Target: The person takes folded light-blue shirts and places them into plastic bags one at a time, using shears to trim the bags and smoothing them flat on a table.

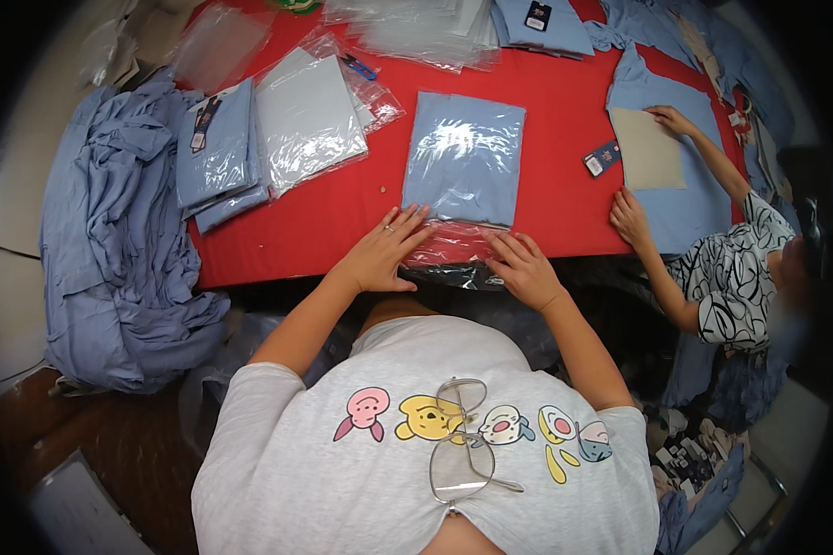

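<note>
Bright, seemingly overhead light fills the red counter (333, 222); white glare streaks the bagged blue shirt (467, 166). Shadow darkens the space underneath; fisheye edges bend into black.

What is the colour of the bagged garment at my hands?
The bagged garment is light blue; see head view.

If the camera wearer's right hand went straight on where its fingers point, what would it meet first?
The right hand, at the clear plastic bag's flap, would probably meet the near edge of the rectangular folded light-blue fabric garment inside; fingertip height is unclear.
</note>
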Motion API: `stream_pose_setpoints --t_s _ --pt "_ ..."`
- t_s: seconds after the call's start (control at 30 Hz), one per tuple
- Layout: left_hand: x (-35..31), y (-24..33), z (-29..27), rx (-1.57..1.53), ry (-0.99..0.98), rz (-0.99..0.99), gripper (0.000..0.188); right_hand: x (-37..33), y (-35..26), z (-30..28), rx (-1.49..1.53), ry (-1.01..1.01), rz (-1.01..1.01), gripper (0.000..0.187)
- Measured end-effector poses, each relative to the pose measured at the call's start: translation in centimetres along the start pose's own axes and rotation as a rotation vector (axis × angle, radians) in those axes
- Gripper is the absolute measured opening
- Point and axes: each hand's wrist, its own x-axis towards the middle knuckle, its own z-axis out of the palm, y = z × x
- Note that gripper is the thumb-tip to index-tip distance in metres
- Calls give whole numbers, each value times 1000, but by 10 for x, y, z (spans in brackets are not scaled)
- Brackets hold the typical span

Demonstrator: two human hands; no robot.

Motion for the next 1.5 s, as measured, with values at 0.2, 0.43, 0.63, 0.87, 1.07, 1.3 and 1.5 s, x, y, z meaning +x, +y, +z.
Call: stream_pose_setpoints --t_s 0.2,0.43,0.63,0.87,1.07,1.3,1.5 --pt "-2 -17 19 -7 10 57 97 9 2 6 124 -148 31 8" --pt "-16 -26 36 106 45 119 96 -4 -3 13 530 -71 368 8" --pt "-22 -21 49 -54 264 77 42 -5 -5 16 921 121 707 10" --pt "5 2 9 -415 583 -148 14 -10 -5 50 1258 497 914 7" --pt "55 -20 11 -997 609 -461 12 41 8 51 1260 709 962 11" --pt "83 -43 25 -1007 572 -675 14 72 20 61 1114 634 1147 16" --pt "94 -42 17 -798 483 -742 17 76 23 61 581 361 1281 14"
